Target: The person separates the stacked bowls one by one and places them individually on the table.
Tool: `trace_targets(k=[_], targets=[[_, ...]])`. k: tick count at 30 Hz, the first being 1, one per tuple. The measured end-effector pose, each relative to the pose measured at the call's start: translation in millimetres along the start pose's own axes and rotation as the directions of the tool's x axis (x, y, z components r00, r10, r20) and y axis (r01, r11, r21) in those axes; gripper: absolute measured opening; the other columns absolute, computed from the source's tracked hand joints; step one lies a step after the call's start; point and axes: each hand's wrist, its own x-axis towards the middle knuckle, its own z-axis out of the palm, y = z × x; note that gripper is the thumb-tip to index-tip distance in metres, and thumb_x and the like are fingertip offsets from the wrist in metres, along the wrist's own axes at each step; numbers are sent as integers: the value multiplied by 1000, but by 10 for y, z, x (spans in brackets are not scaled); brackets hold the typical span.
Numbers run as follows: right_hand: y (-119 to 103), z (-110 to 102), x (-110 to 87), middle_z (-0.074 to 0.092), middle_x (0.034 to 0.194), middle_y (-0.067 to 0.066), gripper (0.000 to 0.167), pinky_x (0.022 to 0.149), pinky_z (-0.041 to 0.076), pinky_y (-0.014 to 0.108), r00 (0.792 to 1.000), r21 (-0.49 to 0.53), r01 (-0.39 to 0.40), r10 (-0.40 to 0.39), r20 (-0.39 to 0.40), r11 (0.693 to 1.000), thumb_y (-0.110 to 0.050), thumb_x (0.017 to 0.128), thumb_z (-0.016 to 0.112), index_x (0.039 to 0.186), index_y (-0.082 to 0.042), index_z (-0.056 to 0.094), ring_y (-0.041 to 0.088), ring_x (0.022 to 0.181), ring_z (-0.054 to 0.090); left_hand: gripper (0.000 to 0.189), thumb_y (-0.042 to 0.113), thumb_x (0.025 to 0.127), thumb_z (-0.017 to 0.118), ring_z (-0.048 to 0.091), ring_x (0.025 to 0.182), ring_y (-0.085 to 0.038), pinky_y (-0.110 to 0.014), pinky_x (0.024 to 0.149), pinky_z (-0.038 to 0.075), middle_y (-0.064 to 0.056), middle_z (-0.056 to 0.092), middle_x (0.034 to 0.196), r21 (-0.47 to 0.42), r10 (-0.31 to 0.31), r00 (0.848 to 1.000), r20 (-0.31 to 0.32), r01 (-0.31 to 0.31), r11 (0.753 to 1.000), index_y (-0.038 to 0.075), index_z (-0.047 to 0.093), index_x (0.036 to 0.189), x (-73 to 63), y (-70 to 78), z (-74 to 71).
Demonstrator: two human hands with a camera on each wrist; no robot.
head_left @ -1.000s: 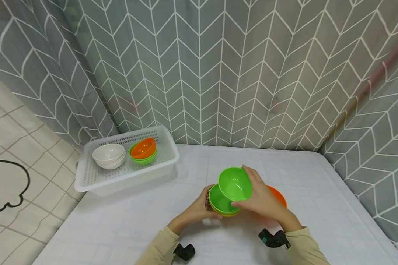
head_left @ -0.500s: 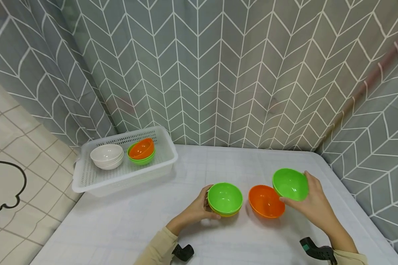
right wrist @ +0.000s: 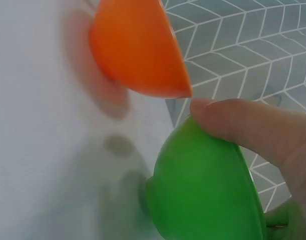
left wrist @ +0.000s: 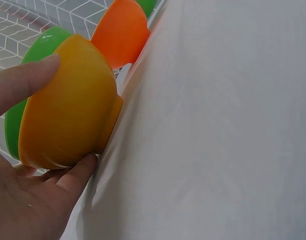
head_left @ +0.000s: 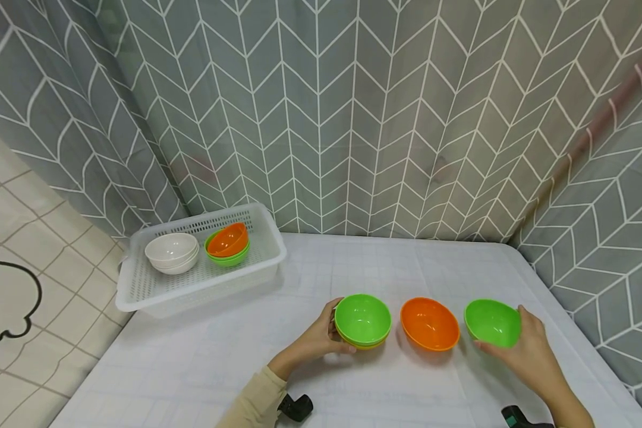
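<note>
On the table, my left hand (head_left: 317,337) holds a stack by its left side: a green bowl (head_left: 362,319) nested in a yellow bowl (left wrist: 75,107). The thumb lies on the yellow wall and the other fingers reach under it. Over at the right, my right hand (head_left: 532,356) grips a second green bowl (head_left: 492,322) by its rim, thumb at the near side. This bowl is at or just above the cloth; I cannot tell if its foot touches. Between the two hands an orange bowl (head_left: 430,324) stands upright, touched by neither.
A white perforated basket (head_left: 203,300) sits at the back left of the table (head_left: 203,368). It contains stacked white bowls (head_left: 172,252) and green bowls (head_left: 230,260) with a tilted orange bowl (head_left: 229,240) inside. Grey patterned curtains (head_left: 331,119) hang behind and at the sides.
My right hand has lifted a green bowl off the left stack, carried it right past the orange bowl and lowered it toward the cloth. The left hand keeps its hold on the stack.
</note>
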Motion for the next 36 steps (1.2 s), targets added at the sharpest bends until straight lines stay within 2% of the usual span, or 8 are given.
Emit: trace_targets(k=[10,19,22,26,28,32,36], targets=[[-2,75,-11,18,132,52,125,89,29,77,996,-38,-64,66,62,997,-37,69,86,140,25,5,63,114,29,105,5,76,82,38,134,-30,-35,106,38,-16,31,150,0,-8,1000,-10,8,1000,6,10,152,-3,-3,9],[4,93,-13,22,131,52,124,86,30,78,999,-58,-9,11,30,998,-37,68,86,139,26,6,63,116,24,103,4,78,80,37,135,-32,-35,106,38,-19,30,151,-6,1,1000,6,-1,1000,6,8,152,-14,20,-4],[-89,40,6,21,134,50,122,85,30,78,1000,-54,1,0,28,999,-38,71,83,142,23,5,63,117,24,103,4,78,80,36,135,-32,-35,107,37,-19,29,151,2,-3,1000,2,3,1000,6,9,152,-10,27,-2],[-354,0,94,12,145,44,119,87,24,81,995,-19,11,-9,98,1000,-42,78,78,148,12,-2,61,131,11,102,1,77,80,35,136,-32,-37,107,36,-18,28,152,-4,-5,1000,-7,5,1000,7,11,152,-11,39,1],[-535,41,139,8,150,39,119,88,21,82,988,-3,31,-30,152,1000,-45,79,77,151,5,-4,60,134,4,102,1,77,80,35,136,-32,-37,107,36,-18,27,152,-7,-7,1000,-8,7,1000,8,11,152,-11,37,1],[-882,285,190,14,152,32,119,94,23,78,963,44,153,-159,219,987,-48,75,80,154,-1,5,58,135,13,103,1,77,80,36,135,-33,-37,107,37,-19,28,152,-9,-9,1000,-6,9,1000,6,10,152,-10,25,0],[-1187,606,209,21,153,27,119,100,26,72,904,96,286,-302,302,953,-56,69,81,153,-1,16,54,136,18,103,2,77,80,37,135,-32,-35,106,37,-20,29,151,-10,-4,1000,-2,4,1000,4,9,152,-11,13,2]])
